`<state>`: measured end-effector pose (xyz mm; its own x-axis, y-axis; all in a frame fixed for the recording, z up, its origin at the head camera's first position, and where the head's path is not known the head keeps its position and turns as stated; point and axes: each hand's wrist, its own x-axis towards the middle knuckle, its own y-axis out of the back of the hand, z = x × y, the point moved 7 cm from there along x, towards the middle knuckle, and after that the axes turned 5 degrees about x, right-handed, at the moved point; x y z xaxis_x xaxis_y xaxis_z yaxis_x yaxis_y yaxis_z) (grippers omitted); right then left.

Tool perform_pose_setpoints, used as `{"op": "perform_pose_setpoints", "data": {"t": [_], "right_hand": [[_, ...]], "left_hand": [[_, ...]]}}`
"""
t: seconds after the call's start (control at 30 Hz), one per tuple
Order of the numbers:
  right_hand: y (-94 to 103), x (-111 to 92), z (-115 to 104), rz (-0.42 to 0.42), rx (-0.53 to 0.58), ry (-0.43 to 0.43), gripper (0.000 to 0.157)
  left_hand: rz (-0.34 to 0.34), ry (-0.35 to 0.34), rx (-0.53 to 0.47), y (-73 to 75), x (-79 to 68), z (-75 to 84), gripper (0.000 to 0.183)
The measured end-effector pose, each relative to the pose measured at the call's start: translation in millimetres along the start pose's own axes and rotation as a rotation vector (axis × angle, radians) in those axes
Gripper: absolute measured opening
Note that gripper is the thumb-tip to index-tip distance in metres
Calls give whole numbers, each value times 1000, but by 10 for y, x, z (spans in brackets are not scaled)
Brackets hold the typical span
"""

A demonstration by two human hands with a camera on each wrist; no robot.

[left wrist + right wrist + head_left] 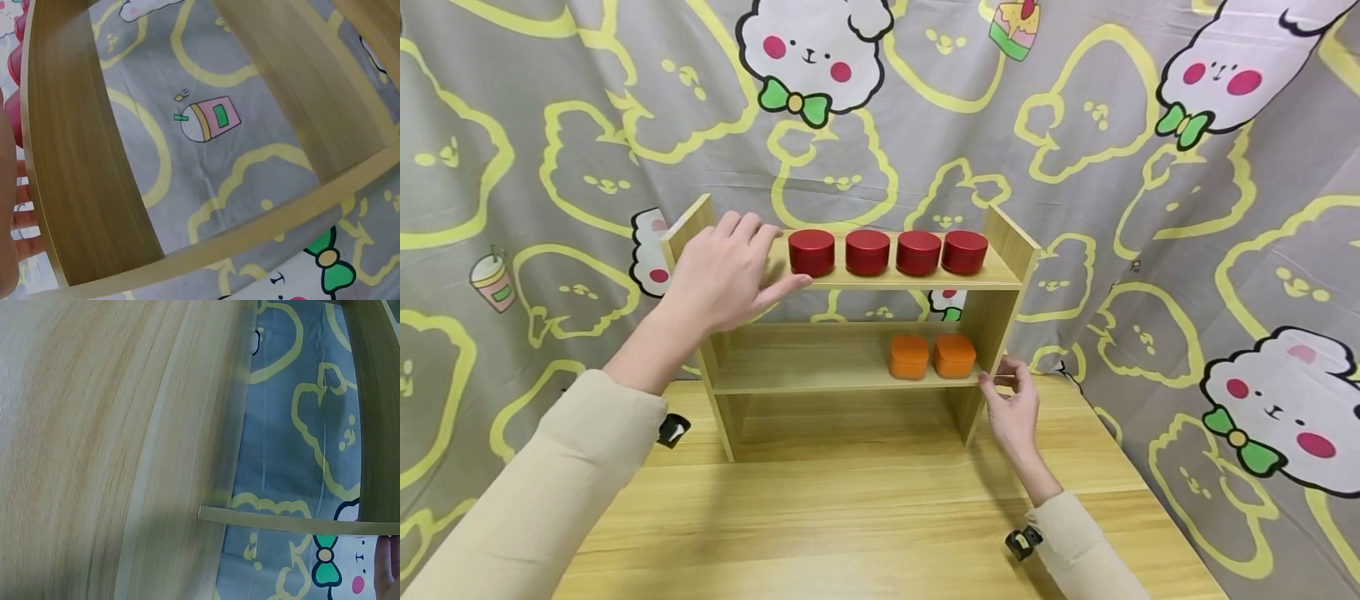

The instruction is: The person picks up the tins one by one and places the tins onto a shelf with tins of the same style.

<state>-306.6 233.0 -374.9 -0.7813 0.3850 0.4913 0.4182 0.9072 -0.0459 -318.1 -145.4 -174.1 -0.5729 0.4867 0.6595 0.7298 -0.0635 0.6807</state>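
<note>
A two-level wooden shelf rack (pixel 850 383) stands on the table. On its upper board are several round red tins (pixel 867 252) in a row, and two orange boxes (pixel 909 357) with rounded corners sit toward the right on the lower board. My left hand (pixel 730 271) reaches over the upper board's left end, fingers extended behind its front edge and thumb pointing at the leftmost tin. Its fingers (pixel 28 219) show past the board in the left wrist view. Low on the right side panel, my right hand (pixel 1013 408) grips the edge, thumb in front and fingers outside.
The wooden table (pixel 850 525) extends in front of the rack. A grey curtain (pixel 1075 275) with yellow outlines and white cartoon animals hangs close behind and along the right. Black wrist devices show near the left sleeve (pixel 580 450) and right sleeve (pixel 1082 542).
</note>
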Motion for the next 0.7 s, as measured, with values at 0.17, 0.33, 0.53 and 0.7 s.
{"op": "perform_pose_setpoints", "data": {"t": [0.17,0.33,0.53,0.7], "right_hand": [[5,7,5,1,-9,1,29],[10,13,26,2,-15,-7,30],[14,5,-4,-2,-38,5,30],[5,4,-8,-7,-44,-5,29]], "left_hand": [[73,-10,-2,71,-159,15,75],[123,2,-38,131,-330,38,92],[264,-41,-95,203,-560,157,96],[360,-65,-109,239,-734,268,85]]}}
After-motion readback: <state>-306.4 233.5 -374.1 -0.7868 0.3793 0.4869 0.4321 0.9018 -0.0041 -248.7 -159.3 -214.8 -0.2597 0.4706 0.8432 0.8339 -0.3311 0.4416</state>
